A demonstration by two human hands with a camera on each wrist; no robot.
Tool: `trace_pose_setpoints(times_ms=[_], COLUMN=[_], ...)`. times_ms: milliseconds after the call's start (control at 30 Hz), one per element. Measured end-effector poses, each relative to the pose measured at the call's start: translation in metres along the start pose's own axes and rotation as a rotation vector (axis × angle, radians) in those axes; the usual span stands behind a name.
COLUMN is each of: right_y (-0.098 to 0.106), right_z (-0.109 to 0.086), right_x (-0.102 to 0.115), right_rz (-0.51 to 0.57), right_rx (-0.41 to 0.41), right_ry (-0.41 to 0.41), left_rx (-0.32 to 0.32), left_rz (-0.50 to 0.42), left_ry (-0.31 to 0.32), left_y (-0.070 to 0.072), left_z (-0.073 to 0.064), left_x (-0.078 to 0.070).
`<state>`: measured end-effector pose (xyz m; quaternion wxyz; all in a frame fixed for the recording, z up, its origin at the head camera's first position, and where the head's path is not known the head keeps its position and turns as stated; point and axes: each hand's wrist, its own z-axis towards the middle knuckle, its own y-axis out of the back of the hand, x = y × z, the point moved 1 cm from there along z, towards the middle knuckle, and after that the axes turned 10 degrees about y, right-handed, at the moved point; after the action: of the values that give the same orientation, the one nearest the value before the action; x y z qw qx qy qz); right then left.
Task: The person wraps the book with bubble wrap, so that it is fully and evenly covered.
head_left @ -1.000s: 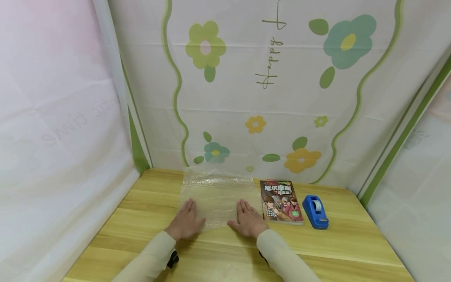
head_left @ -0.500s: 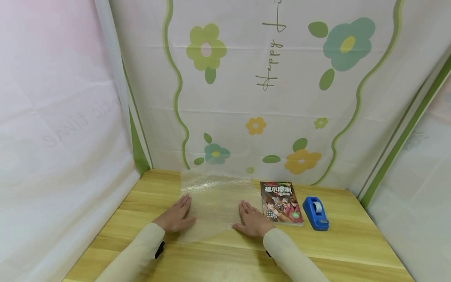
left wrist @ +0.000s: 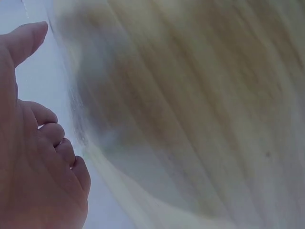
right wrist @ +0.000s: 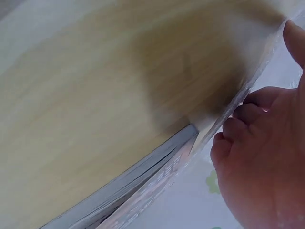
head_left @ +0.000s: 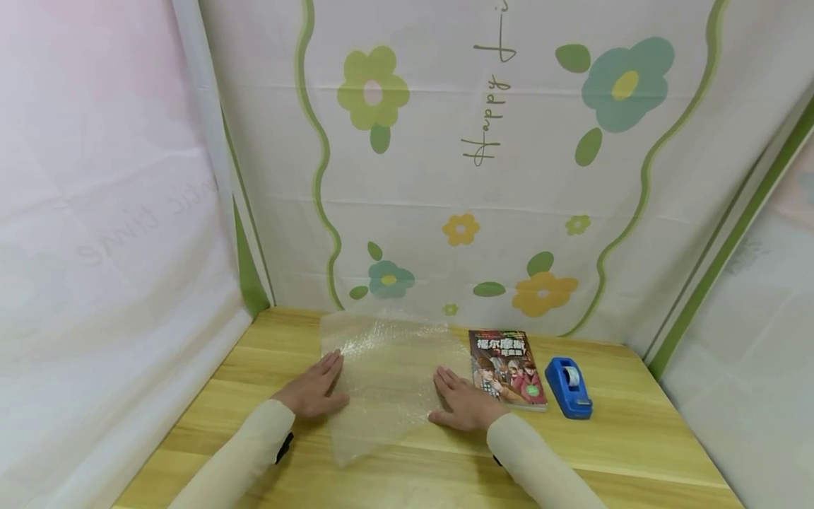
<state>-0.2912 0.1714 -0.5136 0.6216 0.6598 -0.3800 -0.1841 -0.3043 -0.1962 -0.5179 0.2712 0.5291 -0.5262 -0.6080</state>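
Note:
A clear sheet of bubble wrap (head_left: 388, 389) lies on the wooden table, turned at an angle, one corner pointing toward the person. My left hand (head_left: 313, 389) rests flat with straight fingers on its left edge. On the opposite edge lies my right hand (head_left: 469, 406), palm down, fingers extended and thumb pointing inward. In the left wrist view, the left hand (left wrist: 43, 138) has its fingertips at the sheet's edge. The right wrist view shows the right hand (right wrist: 267, 143) near the corner of a book (right wrist: 157, 176).
Just beyond the right hand, a comic-style paperback book (head_left: 509, 367) lies cover up. Right of it stands a blue tape dispenser (head_left: 569, 389) with a roll in it. Flowered cloth (head_left: 407, 177) hangs behind the wooden table (head_left: 445, 474), with more cloth on both sides.
The bubble wrap has turned, its near-left corner swinging toward the person. My left hand has shifted left and my right hand slightly right and nearer, so they are farther apart.

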Motion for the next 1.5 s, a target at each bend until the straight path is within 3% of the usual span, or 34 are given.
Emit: trace_pose_setpoints(times_ms=[233, 500, 900, 1167, 1500], right_y=[-0.004, -0.006, -0.004, -0.002, -0.007], right_z=[-0.006, -0.008, -0.005, -0.001, -0.001], right_x=[-0.004, 0.001, 0.017, 0.029, 0.027], right_rz=[-0.010, -0.005, -0.029, -0.050, -0.043], right_rx=[0.008, 0.009, -0.031, -0.004, 0.007], right_ry=[0.033, 0.005, -0.045, -0.067, -0.106], left_rx=[0.040, 0.060, 0.008, -0.022, -0.051], left_rz=[-0.014, -0.033, -0.037, -0.009, -0.015], left_ry=[0.025, 0.057, 0.080, 0.114, 0.158], left_y=[-0.004, -0.008, -0.010, -0.012, -0.017], left_z=[-0.006, -0.013, -0.020, -0.024, -0.025], left_x=[0.000, -0.001, -0.010, -0.023, -0.035])
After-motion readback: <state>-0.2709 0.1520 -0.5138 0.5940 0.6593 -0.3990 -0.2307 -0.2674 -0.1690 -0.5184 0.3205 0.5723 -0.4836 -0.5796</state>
